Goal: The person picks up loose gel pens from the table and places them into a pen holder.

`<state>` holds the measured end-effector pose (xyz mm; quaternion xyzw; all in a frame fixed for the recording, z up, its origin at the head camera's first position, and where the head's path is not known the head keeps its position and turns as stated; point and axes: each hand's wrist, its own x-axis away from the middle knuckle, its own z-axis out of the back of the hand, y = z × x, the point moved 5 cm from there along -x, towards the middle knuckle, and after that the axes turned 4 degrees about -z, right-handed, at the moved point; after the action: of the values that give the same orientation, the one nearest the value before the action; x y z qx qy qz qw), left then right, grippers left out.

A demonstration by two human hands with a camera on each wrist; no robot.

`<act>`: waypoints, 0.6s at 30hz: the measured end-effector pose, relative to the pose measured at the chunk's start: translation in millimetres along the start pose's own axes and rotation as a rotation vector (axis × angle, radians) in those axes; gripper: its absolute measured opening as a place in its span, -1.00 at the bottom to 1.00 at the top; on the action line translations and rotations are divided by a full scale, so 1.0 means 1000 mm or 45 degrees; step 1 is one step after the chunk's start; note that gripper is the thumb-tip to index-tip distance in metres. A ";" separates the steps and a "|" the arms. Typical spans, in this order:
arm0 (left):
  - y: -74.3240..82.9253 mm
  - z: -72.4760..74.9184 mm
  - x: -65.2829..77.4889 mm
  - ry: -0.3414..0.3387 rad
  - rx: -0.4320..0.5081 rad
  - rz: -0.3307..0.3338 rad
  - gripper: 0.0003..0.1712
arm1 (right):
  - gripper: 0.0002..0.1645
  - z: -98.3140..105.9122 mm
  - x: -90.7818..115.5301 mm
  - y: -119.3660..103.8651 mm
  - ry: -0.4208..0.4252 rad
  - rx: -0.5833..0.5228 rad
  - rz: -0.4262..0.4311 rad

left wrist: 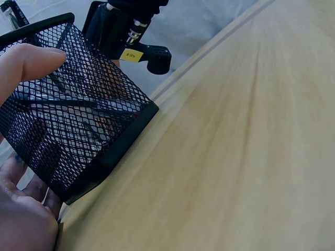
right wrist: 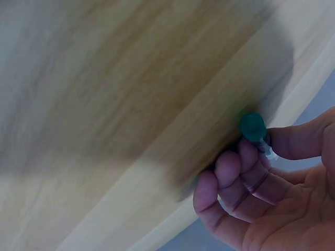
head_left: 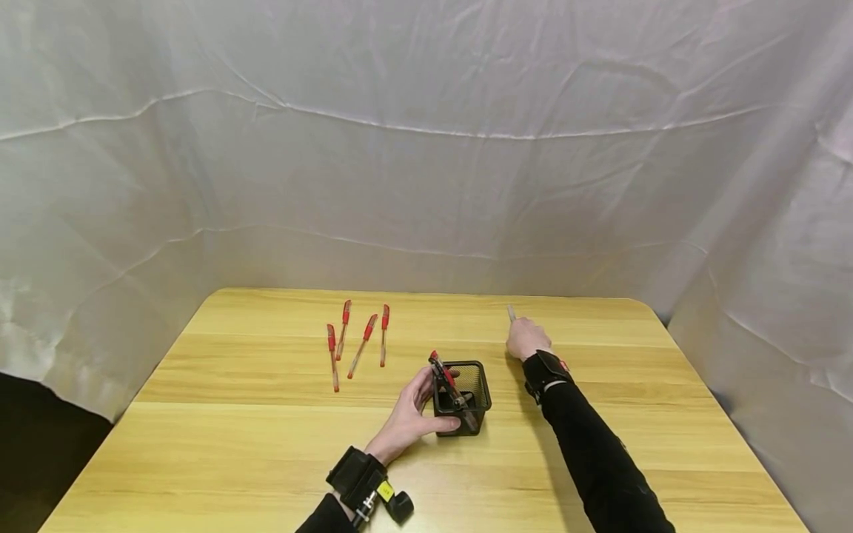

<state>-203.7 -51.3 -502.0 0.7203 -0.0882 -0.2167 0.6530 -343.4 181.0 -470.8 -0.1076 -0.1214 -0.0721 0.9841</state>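
My left hand (head_left: pixel 412 416) holds a black mesh pen holder (head_left: pixel 474 381) on the table, its thumb (left wrist: pixel 39 60) against one mesh wall and the other fingers round another side. Inside the pen holder lean a red-capped pen (head_left: pixel 445 368) and some dark items, partly hidden by the mesh. Farther right and forward, my right hand (head_left: pixel 528 339) pinches a slim, pen-like item (right wrist: pixel 253 127) between thumb and fingers, close above the table. A round green end shows in the right wrist view, while a pale end (head_left: pixel 511 312) juts out in the head view; the rest is covered.
Several red-capped pens (head_left: pixel 365 344) lie apart on the wooden table (head_left: pixel 253 429), left of the pen holder. A pale cloth (head_left: pixel 426 185) hangs behind the table and along its sides. Each wrist wears a black strap (head_left: pixel 546 371).
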 end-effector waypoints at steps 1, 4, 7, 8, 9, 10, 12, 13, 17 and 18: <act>0.000 0.000 0.000 -0.002 -0.001 0.000 0.21 | -0.13 0.000 0.000 0.000 -0.002 0.000 0.011; -0.001 0.001 0.000 -0.008 -0.002 0.006 0.20 | -0.19 0.001 0.001 0.004 -0.003 -0.020 0.023; -0.001 0.001 0.000 -0.011 -0.006 0.006 0.19 | -0.36 0.003 0.002 0.007 0.011 -0.055 0.041; -0.001 0.001 0.000 -0.009 -0.007 0.011 0.20 | -0.41 0.003 0.002 0.009 0.014 -0.066 0.040; -0.001 0.001 0.000 -0.008 -0.007 0.014 0.20 | -0.46 0.004 0.002 0.011 0.016 -0.081 0.041; 0.000 0.001 0.000 -0.008 -0.007 0.015 0.20 | -0.49 0.003 0.002 0.012 0.014 -0.090 0.042; 0.001 0.000 0.000 -0.005 -0.005 0.021 0.21 | -0.51 0.004 0.003 0.015 0.018 -0.111 0.058; 0.001 0.000 0.001 -0.003 -0.003 0.024 0.22 | -0.53 0.004 0.003 0.016 0.019 -0.126 0.064; 0.002 0.000 0.000 -0.004 -0.002 0.009 0.18 | -0.66 0.007 0.004 0.021 0.032 -0.198 0.092; 0.002 0.000 0.000 -0.007 -0.003 -0.003 0.16 | -0.71 0.008 0.004 0.022 0.036 -0.209 0.104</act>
<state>-203.4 -51.6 -500.0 0.7191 -0.0889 -0.2198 0.6533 -338.1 203.3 -466.9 -0.1919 -0.0969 -0.0431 0.9757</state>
